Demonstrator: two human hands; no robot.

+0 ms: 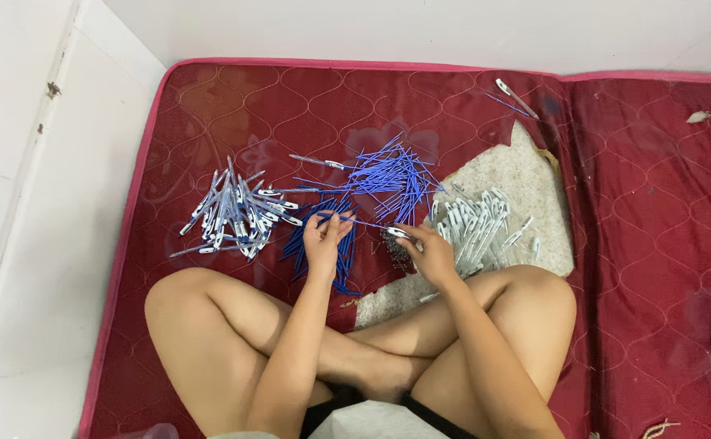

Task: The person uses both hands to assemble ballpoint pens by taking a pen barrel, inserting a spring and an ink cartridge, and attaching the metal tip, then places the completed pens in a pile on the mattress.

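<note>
Your left hand [324, 238] pinches a thin blue refill [347, 219], fingers clamped on its end; your right hand [431, 250] grips a white barrel [398, 232] at its other end, above the red mattress [656, 244], between piles of refills [392, 175] and barrels [477, 228]
</note>
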